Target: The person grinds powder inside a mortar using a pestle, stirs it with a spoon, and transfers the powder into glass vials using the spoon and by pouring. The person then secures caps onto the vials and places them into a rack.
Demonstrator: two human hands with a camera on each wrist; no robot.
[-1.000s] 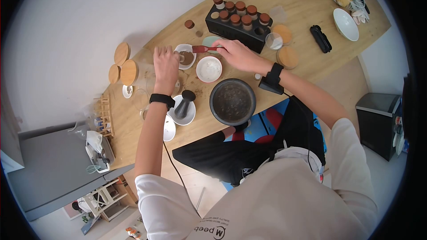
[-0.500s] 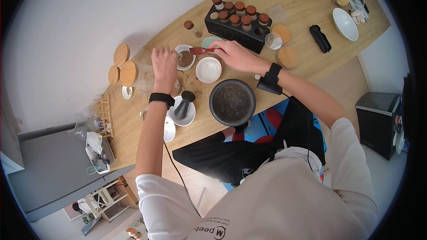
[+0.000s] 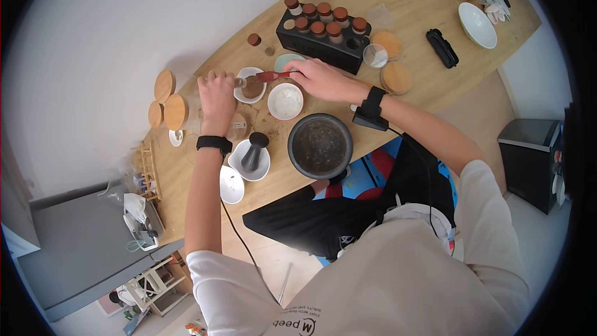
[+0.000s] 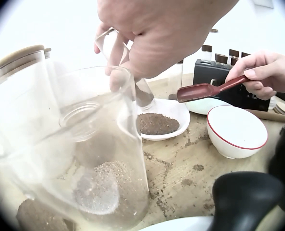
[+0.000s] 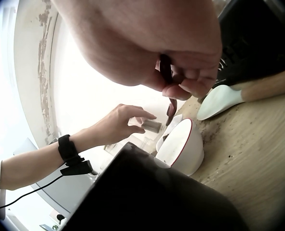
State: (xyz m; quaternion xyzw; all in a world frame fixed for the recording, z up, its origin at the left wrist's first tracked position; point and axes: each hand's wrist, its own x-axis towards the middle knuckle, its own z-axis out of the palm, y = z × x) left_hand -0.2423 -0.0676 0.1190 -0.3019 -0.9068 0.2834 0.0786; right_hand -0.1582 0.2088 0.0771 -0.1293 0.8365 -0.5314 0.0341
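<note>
My left hand (image 3: 217, 96) grips a small clear glass spice bottle (image 4: 143, 96) part filled with brown powder. The bottle tilts with its mouth low over a small white bowl (image 4: 182, 118), where a heap of brown powder (image 4: 157, 124) lies. Between its fingers and thumb my right hand (image 3: 323, 81) holds a red scoop (image 4: 198, 92) by the handle. The scoop's head hangs at the bowl's right edge, near the bottle's mouth. A white bowl with a red rim (image 3: 285, 101) stands just nearer to me.
Near the front edge sits a dark stone mortar (image 3: 320, 168). Its pestle (image 3: 252, 154) leans in a white bowl. A large glass jar (image 4: 128, 192) stands below my left hand. Behind are a black rack (image 3: 354, 62) of brown-capped bottles and a loose cap (image 3: 254, 39). Spilled powder marks the table.
The head view has shifted a little. My left hand has drawn slightly left, and more of the bottle shows. The scoop's head has come slightly left, closer to the bottle.
</note>
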